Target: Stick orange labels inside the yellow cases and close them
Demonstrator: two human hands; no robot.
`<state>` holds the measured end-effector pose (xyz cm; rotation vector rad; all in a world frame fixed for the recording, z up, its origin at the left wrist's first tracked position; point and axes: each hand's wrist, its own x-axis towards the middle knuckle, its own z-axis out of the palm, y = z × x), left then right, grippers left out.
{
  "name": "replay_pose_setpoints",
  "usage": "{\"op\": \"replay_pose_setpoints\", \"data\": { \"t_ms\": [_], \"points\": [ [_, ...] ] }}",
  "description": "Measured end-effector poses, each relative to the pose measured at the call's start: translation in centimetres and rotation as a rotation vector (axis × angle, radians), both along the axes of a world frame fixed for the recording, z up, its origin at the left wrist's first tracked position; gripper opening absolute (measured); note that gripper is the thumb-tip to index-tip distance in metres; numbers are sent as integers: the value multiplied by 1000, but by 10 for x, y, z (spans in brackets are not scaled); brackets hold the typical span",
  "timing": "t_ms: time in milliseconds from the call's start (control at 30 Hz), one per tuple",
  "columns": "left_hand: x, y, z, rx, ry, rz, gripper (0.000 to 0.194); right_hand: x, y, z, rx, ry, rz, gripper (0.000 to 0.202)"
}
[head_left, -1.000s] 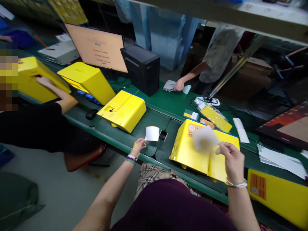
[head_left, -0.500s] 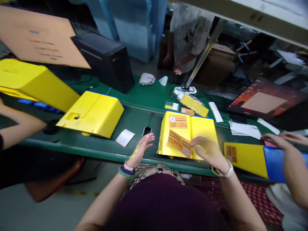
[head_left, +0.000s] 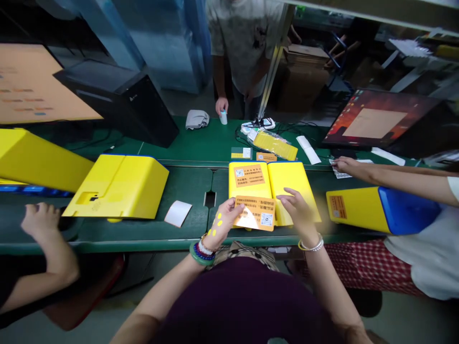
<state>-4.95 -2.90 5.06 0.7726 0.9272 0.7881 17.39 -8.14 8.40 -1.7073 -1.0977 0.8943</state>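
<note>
"What are the hands doing?"

"At lower centre, the left hand (head_left: 223, 222) pinches an orange label (head_left: 256, 215) by its left end. The right hand (head_left: 297, 212) is blurred; its fingers look loosely spread and hold nothing, though I can't tell whether they touch the yellow box (head_left: 292, 177) behind. Left of both, a white square (head_left: 178, 213) lies on the green desk (head_left: 195, 186)."

"Which step is this?"

"Readying the label, I'd judge. It's over the box's near part, print upside down to the viewer, while the printed label (head_left: 249, 176) farther up the box reads upright."

"And the next move?"

"It probably calls for the right fingers to take the free end, with a half turn if the two should match."

"Anything beyond?"

"An orange strip (head_left: 266, 157) just past the box's far edge."
</note>
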Motion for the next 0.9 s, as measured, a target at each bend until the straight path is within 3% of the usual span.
{"op": "replay_pose_setpoints", "data": {
  "t_ms": [167,300,400,467,567,633,767,900],
  "points": [
    [0,-5,3,54,114,94,37,-26,-11,-31,-144,456,-27,39],
    [-5,-8,-14,128,216,78,42,-37,-17,-45,-162,593,-58,34],
    [-13,-9,-30,251,432,181,55,-33,-18,-49,-170,604,-74,34],
    [-18,-10,-36,256,500,186,48,-27,-18,-52,-183,597,-51,34],
    [-19,-10,-39,163,427,122,30,-21,-14,-58,-203,569,1,33],
    [-15,-8,-39,130,400,151,28,-17,-8,-62,-189,507,32,31],
    [-4,6,-43,164,462,222,25,-8,13,-74,-77,224,26,28],
    [0,20,-54,241,570,198,25,1,29,-88,-23,-3,30,26]
  ]
}}
